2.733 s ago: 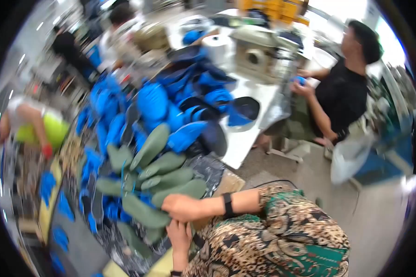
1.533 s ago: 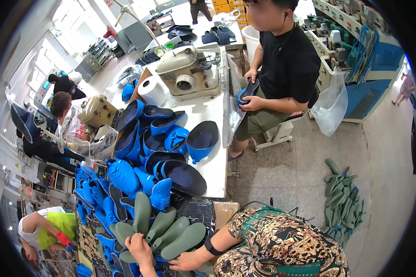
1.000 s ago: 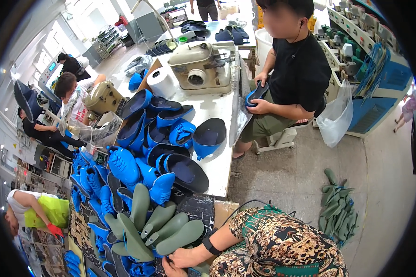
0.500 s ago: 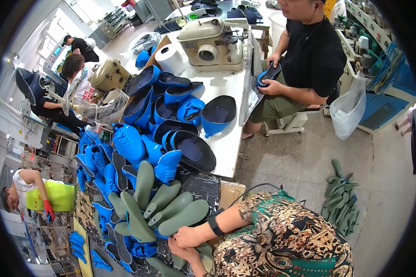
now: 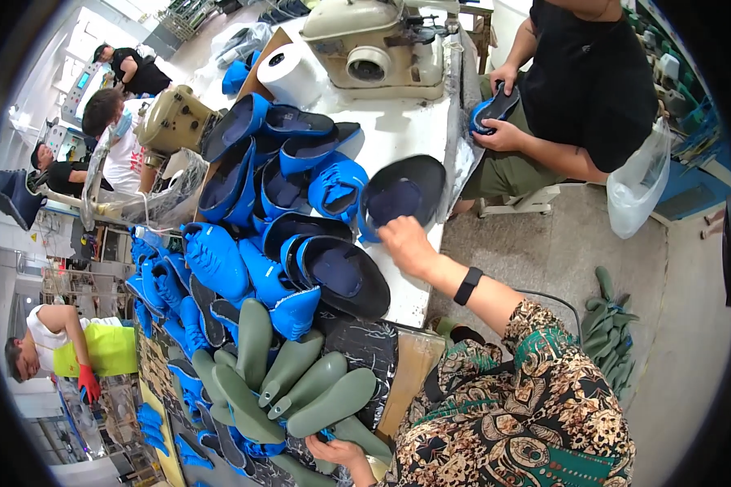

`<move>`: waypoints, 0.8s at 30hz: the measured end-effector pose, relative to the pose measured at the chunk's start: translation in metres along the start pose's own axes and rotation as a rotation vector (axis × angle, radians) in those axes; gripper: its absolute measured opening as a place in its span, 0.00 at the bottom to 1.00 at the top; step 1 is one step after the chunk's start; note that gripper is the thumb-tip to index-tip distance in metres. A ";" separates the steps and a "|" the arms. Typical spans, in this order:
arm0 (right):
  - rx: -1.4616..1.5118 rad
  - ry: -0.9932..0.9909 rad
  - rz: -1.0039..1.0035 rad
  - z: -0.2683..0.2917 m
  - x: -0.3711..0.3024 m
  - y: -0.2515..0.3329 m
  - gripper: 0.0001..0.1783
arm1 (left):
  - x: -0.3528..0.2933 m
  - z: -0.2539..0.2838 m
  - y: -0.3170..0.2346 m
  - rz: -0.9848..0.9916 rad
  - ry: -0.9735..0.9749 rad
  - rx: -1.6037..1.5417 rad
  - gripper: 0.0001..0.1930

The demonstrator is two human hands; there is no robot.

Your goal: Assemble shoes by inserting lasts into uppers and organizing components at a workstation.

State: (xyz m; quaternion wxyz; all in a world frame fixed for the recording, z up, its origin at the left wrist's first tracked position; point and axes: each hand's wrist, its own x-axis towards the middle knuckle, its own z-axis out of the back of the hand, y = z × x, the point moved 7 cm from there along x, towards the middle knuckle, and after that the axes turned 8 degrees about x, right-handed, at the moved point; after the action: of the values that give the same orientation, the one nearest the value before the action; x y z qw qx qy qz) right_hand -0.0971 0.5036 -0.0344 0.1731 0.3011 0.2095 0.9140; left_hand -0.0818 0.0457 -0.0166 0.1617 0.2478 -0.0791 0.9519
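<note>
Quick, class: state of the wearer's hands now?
Left hand: beside smooth green foot-shaped shoe lasts; grip cannot be told.
Right hand: curled at a blue-and-black cup-shaped shoe upper; grip cannot be told.

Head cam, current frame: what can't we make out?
All in the head view:
Right hand: whether its fingertips grip the blue shoe; the back of the hand covers them.
Left hand: what its palm side holds, if anything; the hand itself hides it.
Seated co-worker in black: most of the head, cut off by the upper edge.
Green bundle, right: piece count; overlapping, too small.
</note>
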 end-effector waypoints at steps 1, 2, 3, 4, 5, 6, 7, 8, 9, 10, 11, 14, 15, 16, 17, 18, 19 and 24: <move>0.022 0.025 0.020 -0.009 -0.002 0.009 0.08 | -0.002 0.000 0.002 0.017 -0.002 0.019 0.21; 0.049 0.051 0.047 -0.016 -0.001 0.022 0.08 | -0.003 0.001 0.002 0.027 0.009 0.036 0.21; 0.052 0.045 0.036 -0.018 -0.001 0.031 0.07 | -0.002 0.000 0.003 0.062 0.040 0.026 0.22; 0.068 0.061 0.043 -0.019 0.004 0.038 0.07 | -0.001 -0.002 0.004 0.101 0.066 0.016 0.23; 0.036 0.089 0.017 -0.019 0.008 0.041 0.07 | -0.001 -0.003 0.004 0.098 0.078 0.031 0.23; 0.002 0.117 -0.009 -0.019 0.012 0.042 0.08 | -0.003 -0.005 0.007 0.108 0.087 0.046 0.23; 0.003 0.169 -0.010 -0.019 0.018 0.044 0.07 | -0.005 -0.007 0.012 0.117 0.073 0.054 0.22; 0.010 0.180 -0.006 -0.018 0.023 0.042 0.07 | -0.005 -0.007 0.012 0.124 0.059 0.058 0.22; 0.017 0.269 -0.012 -0.024 0.024 0.039 0.07 | -0.005 -0.007 0.012 0.131 0.061 0.042 0.22; 0.020 0.354 -0.016 -0.028 0.026 0.035 0.06 | -0.004 -0.007 0.012 0.138 0.064 0.047 0.22; 0.049 0.366 -0.017 -0.028 0.028 0.033 0.07 | -0.003 -0.007 0.011 0.131 0.070 0.029 0.22; 0.068 0.425 -0.033 -0.031 0.032 0.033 0.07 | -0.002 -0.004 0.009 0.116 0.063 0.022 0.24; 0.076 0.429 -0.026 -0.030 0.033 0.035 0.07 | -0.003 -0.003 0.008 0.133 0.071 0.025 0.24; 0.077 0.425 -0.030 -0.030 0.033 0.034 0.07 | -0.002 -0.003 0.007 0.144 0.078 0.026 0.25; 0.081 0.429 -0.041 -0.032 0.032 0.032 0.06 | -0.002 -0.003 0.006 0.137 0.077 0.027 0.25; 0.085 0.434 -0.052 -0.034 0.031 0.031 0.06 | -0.002 -0.003 0.007 0.130 0.073 0.035 0.25; 0.083 0.430 -0.051 -0.034 0.031 0.031 0.06 | -0.003 -0.003 0.007 0.129 0.067 0.039 0.25; 0.092 0.465 -0.071 -0.037 0.033 0.030 0.06 | -0.003 -0.004 0.012 0.112 0.048 0.058 0.22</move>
State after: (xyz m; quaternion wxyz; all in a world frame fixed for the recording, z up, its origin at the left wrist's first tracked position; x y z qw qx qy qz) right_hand -0.1509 0.4820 -0.0316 0.1382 0.0827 0.2955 0.9417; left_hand -0.0847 0.0349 -0.0223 0.1030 0.2246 -0.0615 0.9670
